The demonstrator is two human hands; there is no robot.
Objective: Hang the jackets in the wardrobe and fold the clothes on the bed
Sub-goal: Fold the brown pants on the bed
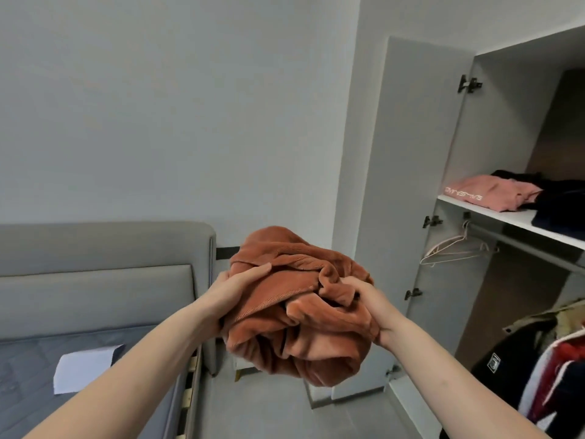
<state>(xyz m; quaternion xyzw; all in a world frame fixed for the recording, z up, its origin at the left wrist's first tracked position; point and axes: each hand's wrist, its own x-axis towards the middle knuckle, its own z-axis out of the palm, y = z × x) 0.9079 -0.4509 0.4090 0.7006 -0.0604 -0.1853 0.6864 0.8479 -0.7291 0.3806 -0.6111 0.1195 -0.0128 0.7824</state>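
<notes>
While both hands hold a bundled garment at centre frame, the open white wardrobe (493,128) fills the right side of the picture, its door swung outward and its interior facing the person. Across the lower left runs the grey upholstered bed (95,280) with its padded headboard, a white sheet of paper (84,367) lying on the mattress. Inside the wardrobe, a white shelf (503,217) at middle right carries a folded pink top (487,193) and dark folded clothes (560,201); below it, the grey hanging rail (522,245) holds bare pale wire hangers (459,248), and jackets already on the rail (544,369) crowd the lower right corner. The rust-orange corduroy garment (297,312), crumpled into a ball with no clear long axis, sits between bed and wardrobe, raised off the floor. The left hand (234,293) cups its left flank with fingers spread over the top; the right hand (364,305) clutches a fold on the opposite side. The shelf and rail lie up and right of the bundle, so the right hand is nearer the wardrobe, the left nearer the bed.
</notes>
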